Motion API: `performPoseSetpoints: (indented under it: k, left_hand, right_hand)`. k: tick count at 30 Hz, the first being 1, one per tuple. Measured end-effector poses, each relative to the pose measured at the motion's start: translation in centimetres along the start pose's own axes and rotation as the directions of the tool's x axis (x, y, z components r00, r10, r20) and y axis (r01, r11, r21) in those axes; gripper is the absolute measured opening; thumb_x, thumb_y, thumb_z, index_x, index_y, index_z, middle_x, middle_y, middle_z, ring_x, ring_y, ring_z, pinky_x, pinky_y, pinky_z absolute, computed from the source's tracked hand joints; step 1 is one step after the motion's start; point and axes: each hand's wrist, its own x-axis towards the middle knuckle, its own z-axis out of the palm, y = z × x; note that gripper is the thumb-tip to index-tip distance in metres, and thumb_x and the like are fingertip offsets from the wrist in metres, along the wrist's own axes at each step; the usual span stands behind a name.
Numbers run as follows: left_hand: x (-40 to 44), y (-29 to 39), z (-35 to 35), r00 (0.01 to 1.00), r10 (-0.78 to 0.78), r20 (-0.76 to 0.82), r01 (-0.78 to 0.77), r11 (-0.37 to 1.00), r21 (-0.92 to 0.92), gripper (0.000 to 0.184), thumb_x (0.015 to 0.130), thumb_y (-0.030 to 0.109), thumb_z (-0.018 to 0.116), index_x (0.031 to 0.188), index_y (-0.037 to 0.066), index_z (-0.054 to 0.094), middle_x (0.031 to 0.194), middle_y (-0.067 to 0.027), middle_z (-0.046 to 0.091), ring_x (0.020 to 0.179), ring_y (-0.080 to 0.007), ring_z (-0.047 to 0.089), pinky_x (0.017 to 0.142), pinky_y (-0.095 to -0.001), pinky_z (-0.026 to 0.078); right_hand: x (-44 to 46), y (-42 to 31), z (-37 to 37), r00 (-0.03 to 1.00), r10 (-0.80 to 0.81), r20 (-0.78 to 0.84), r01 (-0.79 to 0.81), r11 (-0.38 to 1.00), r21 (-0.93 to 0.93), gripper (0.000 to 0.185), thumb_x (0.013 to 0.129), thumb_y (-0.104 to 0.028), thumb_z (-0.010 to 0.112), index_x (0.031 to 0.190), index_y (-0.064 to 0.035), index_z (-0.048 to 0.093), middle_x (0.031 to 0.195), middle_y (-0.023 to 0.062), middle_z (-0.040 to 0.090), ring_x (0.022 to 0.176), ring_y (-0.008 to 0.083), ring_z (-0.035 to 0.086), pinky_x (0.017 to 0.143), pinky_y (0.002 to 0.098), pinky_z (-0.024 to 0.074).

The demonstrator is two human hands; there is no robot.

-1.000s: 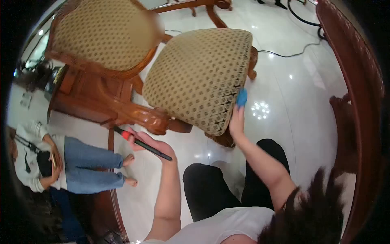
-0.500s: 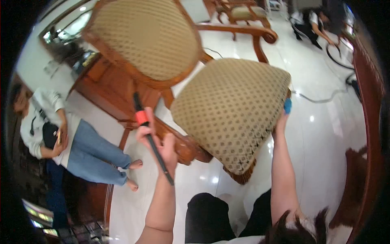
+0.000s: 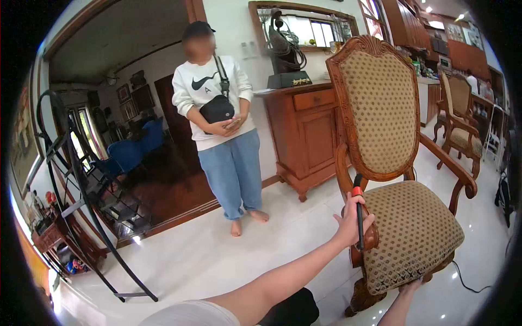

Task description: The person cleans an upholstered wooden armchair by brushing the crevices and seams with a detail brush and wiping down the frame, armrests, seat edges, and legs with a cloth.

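Observation:
A carved wooden armchair (image 3: 380,108) with a patterned cushioned seat (image 3: 410,233) stands at the right. My left hand (image 3: 350,223) is closed on a black stick-like tool with a red band (image 3: 359,217), held upright beside the chair's near armrest. My right hand (image 3: 411,285) reaches under the front edge of the seat; its fingers are mostly hidden there. The blue thing seen earlier at its fingertips is out of sight.
A person (image 3: 220,119) stands barefoot by the doorway. Behind the chair is a wooden cabinet (image 3: 310,136) bearing a dark sculpture (image 3: 283,49). A black metal ladder (image 3: 81,185) stands at left. A cable (image 3: 467,282) lies at right.
The view has swung up and left, bringing the doorway and ladder in and putting the chair at the right. My left hand still holds the tool, now nearer the armrest; the blue thing is hidden.

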Motion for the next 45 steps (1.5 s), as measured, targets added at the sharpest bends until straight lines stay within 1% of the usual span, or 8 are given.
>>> performPoseSetpoints:
  k: [7,9,25,27,36,41,43,45]
  left_hand:
    - [1.1,-2.9,1.3,0.993,0.115,-0.011,-0.115,0.988,-0.107,0.053,0.085,0.023,0.07,0.12,0.015,0.029,0.135,-0.0189,0.032,0.127,-0.0354,0.034,0.106,-0.0441,0.026]
    - [2.0,-2.9,0.9,0.994,0.087,0.072,-0.07,0.974,-0.214,0.057,0.084,0.035,0.07,0.124,0.02,0.031,0.149,-0.0241,0.023,0.144,-0.0458,0.009,0.099,-0.0746,0.011]
    - [3.8,-6.0,-4.7,0.949,0.2,0.242,-0.164,0.973,-0.161,0.066,0.084,0.026,0.072,0.127,0.016,0.023,0.127,-0.0178,0.031,0.122,-0.0283,0.033,0.104,-0.0406,0.028]
    - [4.6,-4.8,-4.8,0.939,0.183,0.292,-0.156,0.981,-0.111,0.065,0.083,0.023,0.072,0.126,0.015,0.024,0.123,-0.0172,0.035,0.117,-0.0267,0.037,0.1,-0.0392,0.033]
    - [3.3,3.8,-3.4,0.992,-0.056,0.115,0.014,0.942,0.335,0.038,0.076,0.019,0.062,0.108,0.016,0.041,0.12,-0.015,0.052,0.132,-0.0399,0.035,0.096,-0.0788,0.018]
    - [4.0,1.5,-3.5,0.965,0.185,0.188,-0.232,0.935,0.268,0.04,0.073,0.004,0.069,0.107,0.007,0.047,0.102,-0.0183,0.054,0.096,-0.0371,0.054,0.084,-0.0439,0.044]
    - [4.4,-0.3,-3.4,0.942,0.266,0.204,-0.301,0.939,0.165,0.038,0.08,0.001,0.066,0.11,0.007,0.044,0.104,-0.0169,0.052,0.099,-0.0311,0.053,0.09,-0.039,0.042]
    - [4.3,-0.7,-3.7,0.899,0.348,0.266,-0.402,0.897,0.184,0.036,0.084,0.004,0.066,0.112,0.008,0.043,0.112,-0.0167,0.052,0.106,-0.0281,0.052,0.096,-0.0385,0.039]
  right_hand:
    - [0.9,-0.9,-2.4,0.986,-0.071,-0.15,0.071,0.997,-0.002,0.07,0.097,-0.054,0.035,0.148,-0.0077,0.028,0.152,0.0121,0.029,0.137,0.0328,0.033,0.109,0.0499,0.0368]
    - [0.7,-1.2,-1.4,0.994,-0.065,-0.093,0.061,0.997,-0.046,0.069,0.096,-0.056,0.032,0.145,-0.0084,0.032,0.148,0.0105,0.034,0.13,0.0312,0.041,0.103,0.0496,0.0409]
    - [-2.7,3.5,-4.5,0.995,-0.096,-0.031,0.097,0.995,0.036,0.061,0.099,-0.045,0.034,0.143,-0.0035,0.033,0.142,0.0168,0.04,0.125,0.0366,0.046,0.099,0.0516,0.0459]
    - [-6.6,4.5,-2.9,0.681,-0.415,-0.603,0.223,0.903,-0.368,0.064,0.099,-0.047,0.038,0.141,0.0009,0.033,0.141,0.0191,0.04,0.121,0.0372,0.048,0.096,0.05,0.0477]
    - [-3.9,0.7,-1.9,0.913,-0.409,-0.006,0.397,0.89,-0.224,0.067,0.1,-0.049,0.037,0.146,-0.0014,0.029,0.151,0.0114,0.033,0.136,0.0268,0.035,0.113,0.0386,0.0272]
    - [2.5,-10.6,-0.3,0.873,-0.486,0.03,0.463,0.809,-0.362,0.058,0.098,-0.047,0.043,0.135,-0.0018,0.046,0.13,0.0127,0.053,0.114,0.0247,0.054,0.096,0.0357,0.0451]
    - [9.6,-7.5,-8.7,0.523,-0.847,-0.09,-0.057,0.071,-0.996,0.044,0.104,-0.035,0.035,0.102,0.0016,0.06,0.088,0.0128,0.063,0.08,0.025,0.057,0.071,0.0434,0.0459]
    - [-3.6,-0.2,-2.9,0.593,-0.791,-0.15,0.393,0.448,-0.803,0.051,0.104,-0.039,0.033,0.104,0.0059,0.056,0.089,0.0152,0.059,0.083,0.0282,0.053,0.081,0.0428,0.0434]
